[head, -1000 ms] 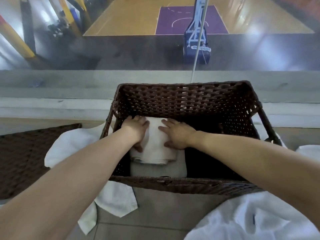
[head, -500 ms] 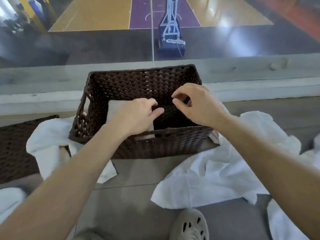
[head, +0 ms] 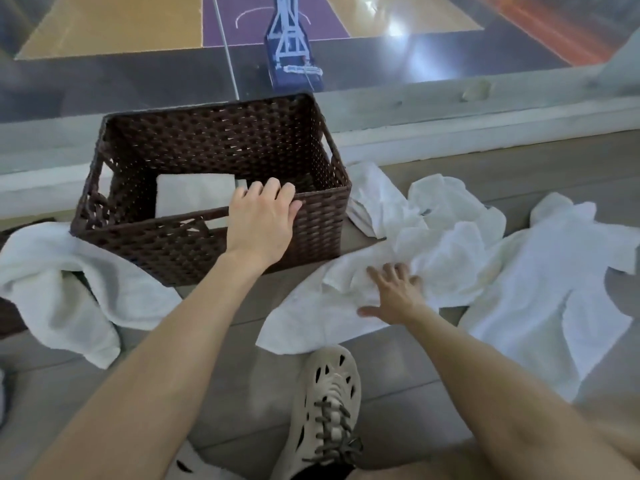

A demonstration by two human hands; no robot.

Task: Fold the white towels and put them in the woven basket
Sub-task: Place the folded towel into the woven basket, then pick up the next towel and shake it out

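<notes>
One folded white towel (head: 195,195) lies flat on the bottom of the dark brown woven basket (head: 325,216), toward its left side, leaving room beside it for more; my left hand (head: 265,223) rests over the basket's near rim, fingers loosely curled and clasping nothing, I judge to steady it; my right hand (head: 394,294) lies spread and flat on the crumpled white towel (head: 433,258) just right of the basket, pressing but not yet pinching; other loose white towels (head: 561,285) lie spread on the grey floor (head: 207,341).
</notes>
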